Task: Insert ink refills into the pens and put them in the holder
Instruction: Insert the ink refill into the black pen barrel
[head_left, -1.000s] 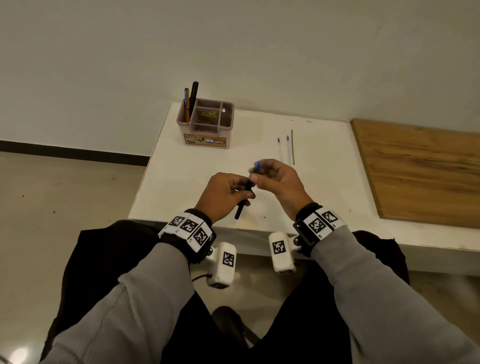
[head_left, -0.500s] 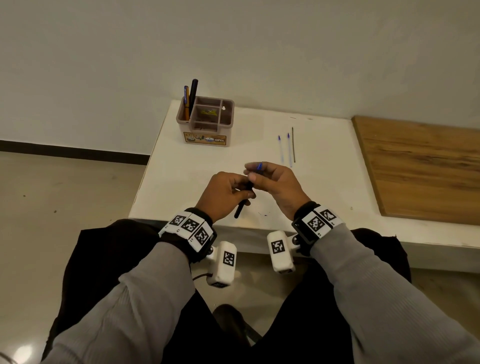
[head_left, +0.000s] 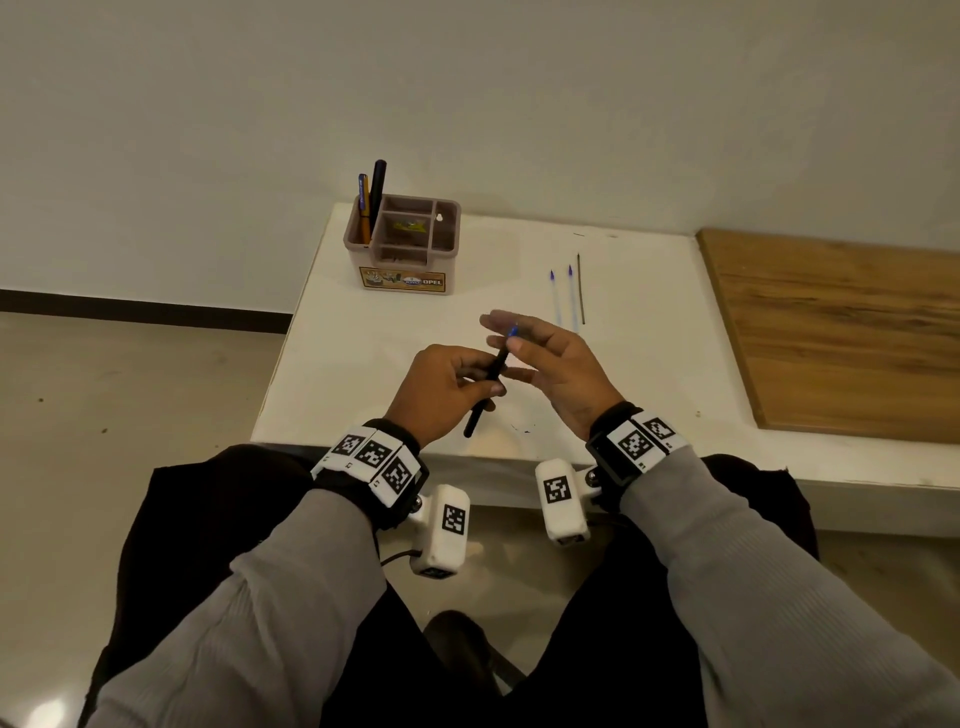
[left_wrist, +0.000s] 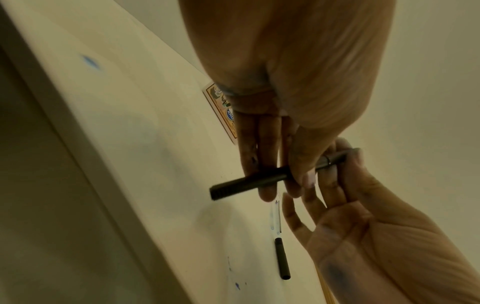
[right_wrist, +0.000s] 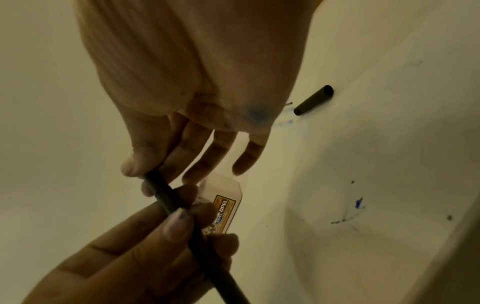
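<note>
The slim black plastic pen barrel (head_left: 487, 388) is held in the air over the near edge of the white table (head_left: 363, 364), between the two hands and just in front of the person's body. Its long axis runs on a slant, the lower end pointing down toward the person and to their left, the upper end, where a blue tip (head_left: 513, 331) shows, pointing up and away toward the right. The left hand (head_left: 441, 395) grips the barrel at its middle, fingers and thumb curled round it. The right hand (head_left: 550, 364) is at the upper end: in the right wrist view its thumb and forefinger appear to pinch the barrel's tip, while its other fingers stand spread and straight. The right hand is thus the nearer to the end that matters, and I judge any further seating or closing must push along that slanted axis against the left hand's hold. Farther out on the table lie three thin refills (head_left: 569, 293) side by side, pointing away, and a short black pen cap (left_wrist: 281, 258). At the far left corner stands the pinkish compartmented plastic holder (head_left: 410, 249), with two pens (head_left: 371, 200) upright in its left compartment.
</note>
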